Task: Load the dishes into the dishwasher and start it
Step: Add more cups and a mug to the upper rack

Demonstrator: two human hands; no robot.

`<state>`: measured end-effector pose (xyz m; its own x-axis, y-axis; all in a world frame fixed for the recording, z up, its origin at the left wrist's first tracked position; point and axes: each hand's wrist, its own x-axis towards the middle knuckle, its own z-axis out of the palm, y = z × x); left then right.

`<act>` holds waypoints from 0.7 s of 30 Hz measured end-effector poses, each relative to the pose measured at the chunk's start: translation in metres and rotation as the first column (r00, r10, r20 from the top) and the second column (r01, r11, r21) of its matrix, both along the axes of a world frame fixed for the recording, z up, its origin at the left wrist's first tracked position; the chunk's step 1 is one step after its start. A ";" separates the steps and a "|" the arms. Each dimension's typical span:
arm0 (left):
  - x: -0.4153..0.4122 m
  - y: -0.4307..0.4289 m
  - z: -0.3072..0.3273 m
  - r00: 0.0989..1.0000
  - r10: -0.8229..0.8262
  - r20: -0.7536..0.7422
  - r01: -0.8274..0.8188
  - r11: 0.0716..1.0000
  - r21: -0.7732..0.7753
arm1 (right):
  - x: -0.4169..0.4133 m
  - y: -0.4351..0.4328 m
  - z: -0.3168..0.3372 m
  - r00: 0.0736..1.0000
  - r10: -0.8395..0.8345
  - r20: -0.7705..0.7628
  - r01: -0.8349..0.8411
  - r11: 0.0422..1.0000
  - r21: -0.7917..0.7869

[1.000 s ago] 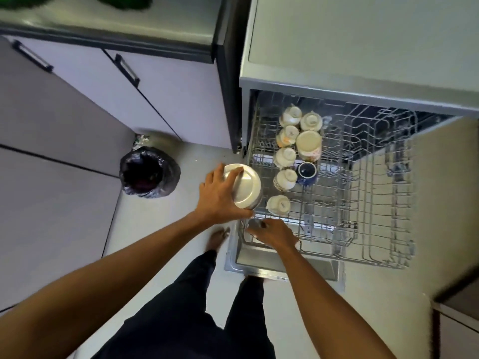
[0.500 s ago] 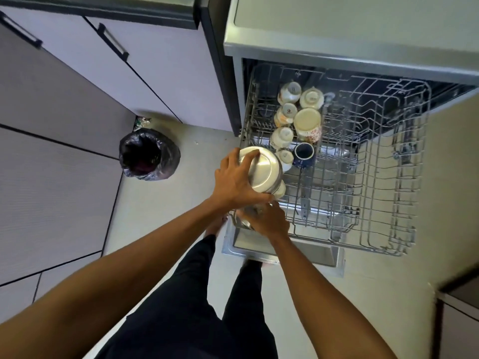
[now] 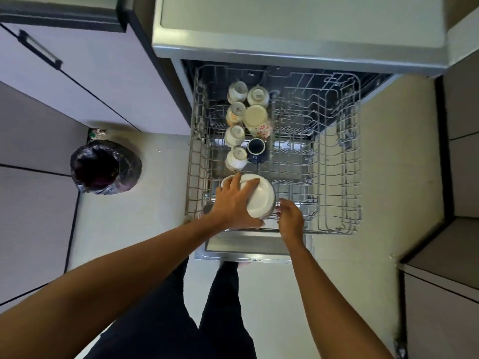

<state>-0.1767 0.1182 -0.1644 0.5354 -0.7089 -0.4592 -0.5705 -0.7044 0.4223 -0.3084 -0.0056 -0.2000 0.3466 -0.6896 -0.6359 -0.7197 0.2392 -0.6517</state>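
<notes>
The dishwasher's upper wire rack is pulled out over the open door. My left hand grips an upside-down steel bowl from above at the rack's front left corner. Just right of the bowl is my right hand, loosely curled, with its fingertips at the bowl's rim. Several upturned white cups stand in two rows along the rack's left side, along with a floral mug and a dark blue cup.
A black-lined waste bin stands on the floor to the left of the dishwasher. Cabinet fronts with a dark handle run along the left. The worktop overhangs the machine. The rack's right half holds only bare wire tines.
My left hand has carried the steel bowl rightward and down onto the rack's front left corner. My right hand has come out from under the bowl to its right side.
</notes>
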 end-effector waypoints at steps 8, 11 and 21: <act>-0.029 -0.048 -0.051 0.990 -0.126 0.064 0.125 0.992 0.022 | -0.016 -0.029 -0.026 0.998 0.058 0.027 -0.059 0.997 0.054; -0.033 -0.052 -0.065 0.988 -0.139 0.062 0.137 0.990 0.045 | -0.012 -0.036 -0.038 0.991 0.120 -0.061 -0.118 0.993 0.026; -0.032 -0.046 -0.085 0.990 -0.137 -0.031 0.138 0.989 0.050 | -0.011 -0.044 -0.044 0.956 0.266 -0.124 -0.269 0.963 -0.008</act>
